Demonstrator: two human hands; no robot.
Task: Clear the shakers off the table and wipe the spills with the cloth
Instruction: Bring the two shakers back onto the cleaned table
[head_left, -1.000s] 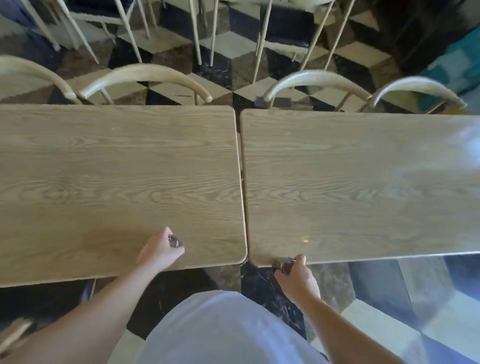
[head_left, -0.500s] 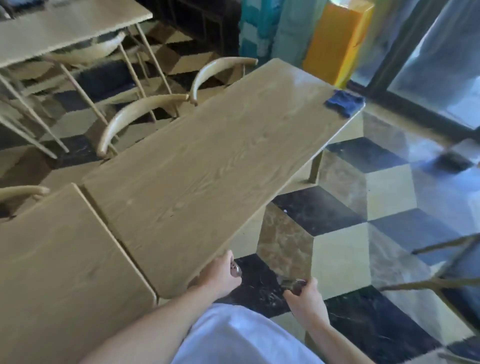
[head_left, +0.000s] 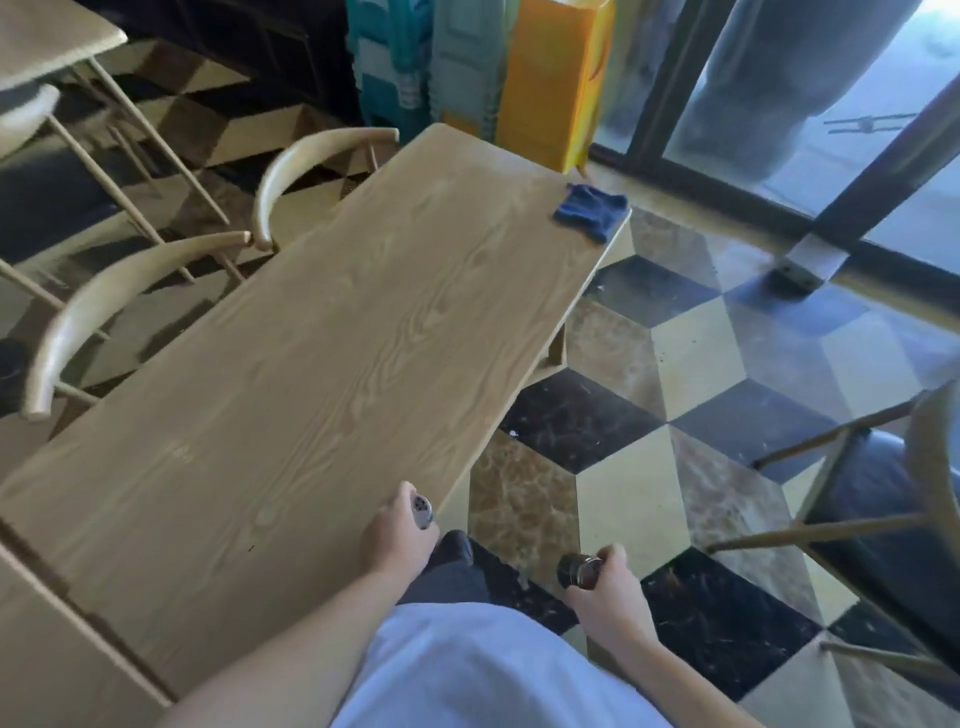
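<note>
A: Left hand (head_left: 397, 535)?
B: Clenched around a small shaker (head_left: 422, 511), perforated metal top poking out above the thumb, right at the near edge of the wooden table (head_left: 311, 374).

A: Right hand (head_left: 605, 592)?
B: Fingers wrapped round a darker shaker (head_left: 578, 570), lying roughly sideways in the grip, dark end pointing left. Off the table, out over the checkered floor (head_left: 613, 467).

A: Any label or brand on either shaker?
B: Nothing readable. Too small and too blurred to tell.

A: Cloth?
B: Blue cloth (head_left: 589, 208), crumpled, on the far right corner of the table, one edge drooping just past the rim. Well apart from both hands.

A: Spills?
B: Hard to make out against the wood grain. Cannot tell.

A: Writing anywhere else?
B: Orange bag (head_left: 553, 78) standing beyond the far end of the table, a darker orange mark on its side, not legible. Teal and grey striped things just left of it, no text visible.

A: Around the table?
B: Two curved pale chair backs (head_left: 306, 171) along the left side, another table butted against the near left end, dark-seated chair (head_left: 883, 499) on the right.
</note>
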